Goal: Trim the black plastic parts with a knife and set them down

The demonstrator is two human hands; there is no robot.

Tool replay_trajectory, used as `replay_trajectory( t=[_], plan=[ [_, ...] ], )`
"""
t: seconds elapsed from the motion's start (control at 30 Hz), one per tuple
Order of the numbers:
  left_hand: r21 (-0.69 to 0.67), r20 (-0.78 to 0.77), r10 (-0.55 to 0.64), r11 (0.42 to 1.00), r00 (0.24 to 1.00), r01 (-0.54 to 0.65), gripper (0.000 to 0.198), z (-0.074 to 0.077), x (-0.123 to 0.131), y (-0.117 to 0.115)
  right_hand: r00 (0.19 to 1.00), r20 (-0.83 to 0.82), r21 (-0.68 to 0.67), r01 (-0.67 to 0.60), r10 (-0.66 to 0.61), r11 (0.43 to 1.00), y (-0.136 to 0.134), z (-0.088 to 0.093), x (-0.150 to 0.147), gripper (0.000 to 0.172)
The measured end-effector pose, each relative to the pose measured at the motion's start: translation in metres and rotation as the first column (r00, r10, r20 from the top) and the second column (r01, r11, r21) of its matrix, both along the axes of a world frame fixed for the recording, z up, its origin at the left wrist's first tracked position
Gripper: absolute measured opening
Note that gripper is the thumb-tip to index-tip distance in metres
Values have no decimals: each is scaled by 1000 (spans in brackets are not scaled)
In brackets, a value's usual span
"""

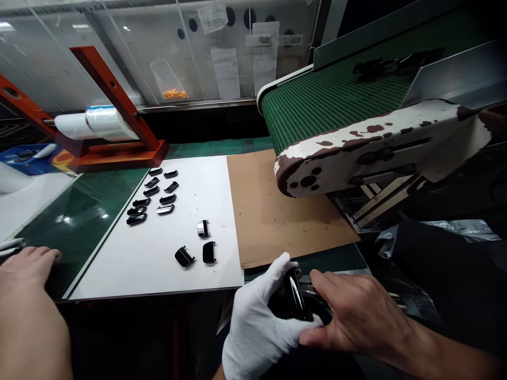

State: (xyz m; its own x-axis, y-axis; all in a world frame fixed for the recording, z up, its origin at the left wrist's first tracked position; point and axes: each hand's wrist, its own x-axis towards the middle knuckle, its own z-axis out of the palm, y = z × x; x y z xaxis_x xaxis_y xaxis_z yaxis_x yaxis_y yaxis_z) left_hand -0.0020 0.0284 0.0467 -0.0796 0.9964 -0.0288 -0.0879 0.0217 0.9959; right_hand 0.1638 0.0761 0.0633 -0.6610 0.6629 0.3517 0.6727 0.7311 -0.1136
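Note:
My left hand (259, 322), in a white glove, grips a glossy black plastic part (295, 293) between thumb and fingers, tilted near the table's front edge. Close against its right side is my bare right hand (348, 306), fingers curled and thumb touching the gloved thumb. Something dark with a greyish metal glint shows between the two hands; I cannot make out what it is. Similar black parts lie on the white sheet (119, 258): two rows at the back left, and nearer ones such as this part (184, 257) and another one (209, 252).
Brown cardboard (261, 211) beside the white sheet carries small curled scraps. A green conveyor belt (317, 105) overhangs it at right, bearing dark items. An orange stand (119, 155) holds film rolls (106, 124) at back left. Another person's hand (29, 269) rests at the left edge.

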Motion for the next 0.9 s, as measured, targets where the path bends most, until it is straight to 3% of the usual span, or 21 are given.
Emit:
replay_trajectory(
  t=[0.6, 0.9],
  plan=[
    [14, -124, -6, 1000, 992, 8, 77, -3, 2, 5, 998, 44, -13, -49, 49, 999, 6, -6, 5, 78],
    [-8, -105, -16, 1000, 994, 15, 79, -7, 3, 5, 997, 26, -49, -67, 69, 997, 6, -5, 8, 77]
  ],
)
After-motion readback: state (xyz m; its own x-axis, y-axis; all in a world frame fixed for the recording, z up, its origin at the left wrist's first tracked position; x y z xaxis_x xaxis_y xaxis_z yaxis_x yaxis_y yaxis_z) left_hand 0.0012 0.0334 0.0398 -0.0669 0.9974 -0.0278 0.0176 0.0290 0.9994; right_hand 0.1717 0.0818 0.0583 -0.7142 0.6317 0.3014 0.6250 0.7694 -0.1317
